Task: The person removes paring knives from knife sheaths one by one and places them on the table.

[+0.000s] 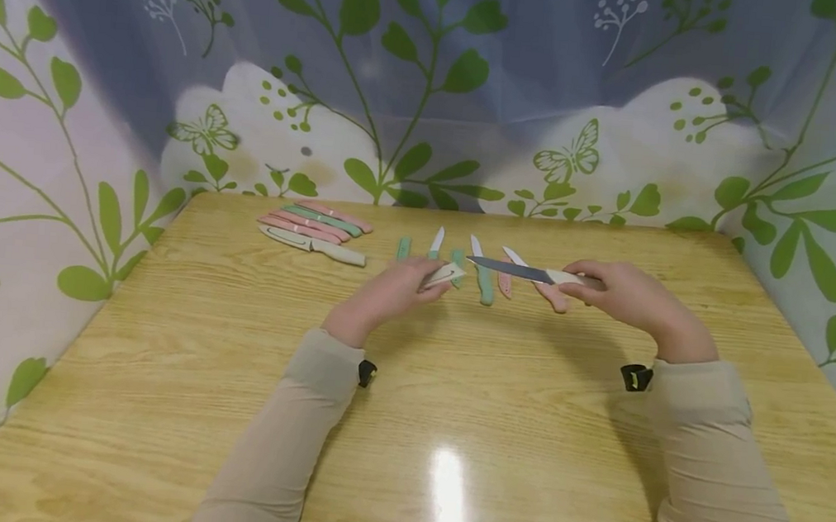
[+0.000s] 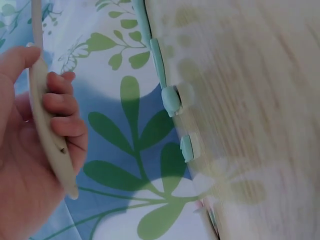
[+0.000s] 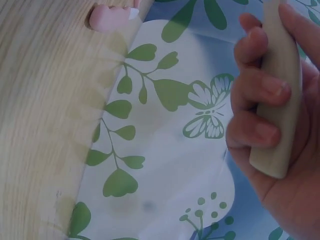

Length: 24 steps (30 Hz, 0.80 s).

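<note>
My left hand [image 1: 396, 292] grips a cream knife sheath [image 2: 47, 125], its fingers wrapped round it. My right hand [image 1: 620, 295] holds a knife by its cream handle [image 3: 280, 100], fingers curled round it. The knife's dark grey blade [image 1: 510, 269] points left, its tip close to the sheath; whether they touch I cannot tell. Behind the hands lie a green sheath [image 1: 404, 248], a green knife [image 1: 437, 244] partly covered by my left hand, another green sheath [image 1: 458, 257], a second green knife [image 1: 486, 285], a pink sheath [image 1: 505, 286] and a pink knife [image 1: 554, 299].
At the back left of the wooden table [image 1: 406, 393] several sheathed knives lie side by side, pink and green, with a cream sheathed knife [image 1: 340, 252] nearest me. A leaf-patterned cloth [image 1: 428, 146] hangs behind the table's back edge and along both sides.
</note>
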### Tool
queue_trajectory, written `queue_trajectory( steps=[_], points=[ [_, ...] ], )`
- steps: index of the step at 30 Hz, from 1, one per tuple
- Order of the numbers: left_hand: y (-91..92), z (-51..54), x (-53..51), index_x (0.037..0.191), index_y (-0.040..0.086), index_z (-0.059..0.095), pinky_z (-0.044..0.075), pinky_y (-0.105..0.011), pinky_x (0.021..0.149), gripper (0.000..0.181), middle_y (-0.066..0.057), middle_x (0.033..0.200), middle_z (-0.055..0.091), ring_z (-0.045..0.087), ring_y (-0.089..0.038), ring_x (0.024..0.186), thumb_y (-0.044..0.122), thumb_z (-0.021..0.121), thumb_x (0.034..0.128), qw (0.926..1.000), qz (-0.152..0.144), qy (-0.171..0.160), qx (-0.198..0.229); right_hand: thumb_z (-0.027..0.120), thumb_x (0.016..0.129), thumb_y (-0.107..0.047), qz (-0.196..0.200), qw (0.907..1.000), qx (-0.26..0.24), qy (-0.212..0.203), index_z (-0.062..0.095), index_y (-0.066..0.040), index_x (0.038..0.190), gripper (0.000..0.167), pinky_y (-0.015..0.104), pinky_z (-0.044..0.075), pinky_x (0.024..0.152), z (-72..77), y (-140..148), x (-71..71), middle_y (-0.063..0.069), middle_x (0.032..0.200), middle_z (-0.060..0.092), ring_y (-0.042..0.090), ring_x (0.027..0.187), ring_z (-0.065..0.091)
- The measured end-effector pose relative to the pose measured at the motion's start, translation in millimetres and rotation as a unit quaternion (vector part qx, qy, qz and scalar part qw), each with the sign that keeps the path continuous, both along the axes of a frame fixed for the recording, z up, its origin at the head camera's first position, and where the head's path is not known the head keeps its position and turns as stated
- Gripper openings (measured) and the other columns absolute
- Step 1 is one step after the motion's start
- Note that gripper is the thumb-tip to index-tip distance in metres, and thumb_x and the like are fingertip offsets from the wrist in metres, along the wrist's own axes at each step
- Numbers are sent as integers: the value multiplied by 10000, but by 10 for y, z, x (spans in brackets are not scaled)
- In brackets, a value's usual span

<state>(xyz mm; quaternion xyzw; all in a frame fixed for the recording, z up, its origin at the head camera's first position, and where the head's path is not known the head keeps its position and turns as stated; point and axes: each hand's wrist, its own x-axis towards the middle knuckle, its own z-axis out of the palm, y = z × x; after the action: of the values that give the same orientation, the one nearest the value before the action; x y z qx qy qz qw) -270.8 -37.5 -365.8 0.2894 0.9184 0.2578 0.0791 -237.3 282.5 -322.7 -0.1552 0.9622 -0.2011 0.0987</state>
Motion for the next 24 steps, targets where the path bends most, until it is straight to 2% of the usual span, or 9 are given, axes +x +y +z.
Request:
queue_trajectory(
  steps=[4,7,9,13,16,18,21,24],
  points=[
    [83,-22,-27,1445,14,412,432,-411,1001,467,-180,1351,527,534,-273,1160,219,479,1031,9996,-184,-188,-31,445,996,-510,-360,9993,57,0,471,-59,1392,601,550,464,841,-25,23,-26,252,1202,613,358,999,620],
    [189,15,-55,1429,21,429,442,-385,982,449,-141,1321,554,549,-240,1123,225,478,1032,9995,-149,-237,-125,392,989,-566,-734,9973,25,2,435,-63,1409,657,598,442,866,-27,45,-44,310,1297,538,449,1114,560],
    [287,58,-82,1405,31,448,462,-359,923,435,-108,1251,593,570,-214,1039,247,486,1029,9994,-28,-268,-198,371,990,-574,-951,9955,-31,39,433,-58,1401,663,582,449,828,-28,65,-57,325,1293,527,459,1099,553],
    [561,158,-148,1352,51,464,487,-288,731,446,-49,1062,637,584,-153,829,342,494,1016,9971,427,-337,-538,382,1001,-536,-1405,9897,-262,47,437,-35,1374,627,449,474,685,-81,114,-84,297,1162,587,379,908,600],
    [812,202,-218,1217,48,544,438,-244,597,412,-29,901,609,524,-126,680,401,484,1013,9944,674,-263,-774,391,1012,-501,-1672,9851,-407,11,437,3,1354,611,409,469,655,-155,164,-127,295,1141,579,347,855,594],
    [978,206,-266,1065,63,597,407,-241,550,383,-13,813,570,479,-122,616,423,479,1010,9936,743,-276,-806,391,1016,-488,-1800,9825,-469,-44,436,42,1348,626,461,482,721,-204,207,-172,325,1232,530,391,953,581],
    [1209,195,-336,842,106,613,406,-240,534,403,3,709,517,451,-124,558,446,473,1007,9919,819,-507,-831,403,1019,-461,-1929,9799,-481,-167,438,82,1343,633,549,455,836,-266,265,-253,351,1296,468,454,1086,518],
    [1419,157,-409,752,138,591,418,-241,530,430,9,697,513,470,-128,569,468,474,1001,9890,1001,-620,-894,420,1017,-434,-1978,9788,-441,-292,449,105,1327,622,570,437,884,-319,322,-350,352,1298,465,472,1121,492]
  ],
)
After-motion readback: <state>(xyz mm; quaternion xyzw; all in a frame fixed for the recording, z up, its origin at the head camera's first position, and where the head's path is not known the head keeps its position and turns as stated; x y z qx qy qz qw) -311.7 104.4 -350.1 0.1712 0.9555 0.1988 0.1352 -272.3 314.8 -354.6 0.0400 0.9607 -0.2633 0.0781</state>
